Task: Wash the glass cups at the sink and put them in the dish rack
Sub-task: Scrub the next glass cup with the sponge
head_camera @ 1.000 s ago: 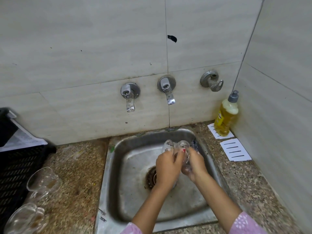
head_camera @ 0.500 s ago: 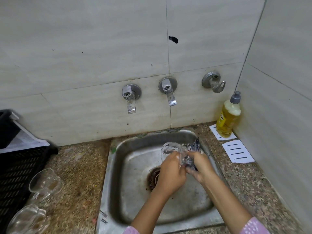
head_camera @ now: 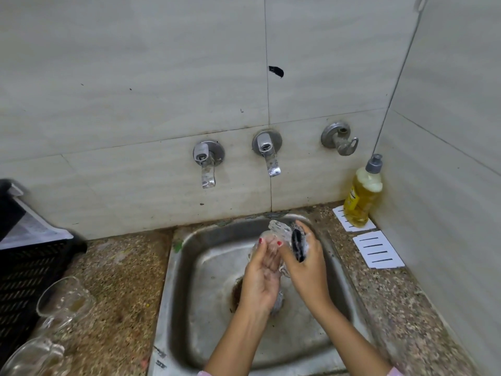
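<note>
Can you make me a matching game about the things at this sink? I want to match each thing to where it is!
Things:
1. soap bottle
2. dish rack
3. soapy glass cup
4. scrubber

Places:
A. in the left hand
B. far right
C. in the right hand
D. far left

Pairs: 1-B, 2-D, 3-A, 4-C

Soapy glass cup held above sink's far-right corner; 2 clear glass cups at counter's left edge, beside dish rack.
</note>
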### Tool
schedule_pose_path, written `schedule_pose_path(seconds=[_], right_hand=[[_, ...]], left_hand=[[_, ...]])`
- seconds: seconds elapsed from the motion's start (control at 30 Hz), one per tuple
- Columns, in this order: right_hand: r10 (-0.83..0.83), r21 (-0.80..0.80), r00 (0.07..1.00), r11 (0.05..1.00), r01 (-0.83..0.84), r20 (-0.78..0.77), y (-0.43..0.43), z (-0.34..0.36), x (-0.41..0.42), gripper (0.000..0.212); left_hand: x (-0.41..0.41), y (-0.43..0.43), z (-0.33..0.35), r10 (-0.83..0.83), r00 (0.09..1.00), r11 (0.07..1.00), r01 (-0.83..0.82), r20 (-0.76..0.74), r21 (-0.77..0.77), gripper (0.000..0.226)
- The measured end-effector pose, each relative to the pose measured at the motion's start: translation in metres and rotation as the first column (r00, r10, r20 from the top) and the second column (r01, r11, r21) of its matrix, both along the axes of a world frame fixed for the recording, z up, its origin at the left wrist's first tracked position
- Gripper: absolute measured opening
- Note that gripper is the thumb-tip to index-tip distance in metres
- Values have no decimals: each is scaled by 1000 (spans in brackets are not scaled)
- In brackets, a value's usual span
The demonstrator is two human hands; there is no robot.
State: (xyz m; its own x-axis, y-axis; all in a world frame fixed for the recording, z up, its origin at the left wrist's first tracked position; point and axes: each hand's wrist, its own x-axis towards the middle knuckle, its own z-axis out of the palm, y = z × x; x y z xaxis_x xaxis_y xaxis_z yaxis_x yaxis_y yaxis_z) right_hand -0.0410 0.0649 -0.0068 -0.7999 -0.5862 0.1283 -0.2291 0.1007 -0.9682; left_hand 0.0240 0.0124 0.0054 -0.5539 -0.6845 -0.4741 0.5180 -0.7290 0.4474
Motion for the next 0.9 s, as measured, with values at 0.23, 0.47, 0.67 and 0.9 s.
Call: schedule_pose_path(seconds=[0.23, 0.47, 0.67, 0.9], right_hand=[[-50, 94, 993, 994, 60, -110, 2, 0, 4, 36], [-150, 88, 940, 979, 185, -307, -3, -6, 2, 28], [-194, 4, 935, 979, 204, -299, 3, -3, -1, 31], [14, 5, 877, 1000, -13, -480, 13, -13, -25, 47]], left_hand=[[2, 10, -3, -4, 973, 999, -5, -231, -41, 60], [-5, 15, 3, -40, 977, 999, 34, -209, -28, 63], [-11, 12, -4, -100, 981, 992, 86, -167, -89, 59], [-9, -3, 7, -126, 991, 986, 129, -32, 105, 49]])
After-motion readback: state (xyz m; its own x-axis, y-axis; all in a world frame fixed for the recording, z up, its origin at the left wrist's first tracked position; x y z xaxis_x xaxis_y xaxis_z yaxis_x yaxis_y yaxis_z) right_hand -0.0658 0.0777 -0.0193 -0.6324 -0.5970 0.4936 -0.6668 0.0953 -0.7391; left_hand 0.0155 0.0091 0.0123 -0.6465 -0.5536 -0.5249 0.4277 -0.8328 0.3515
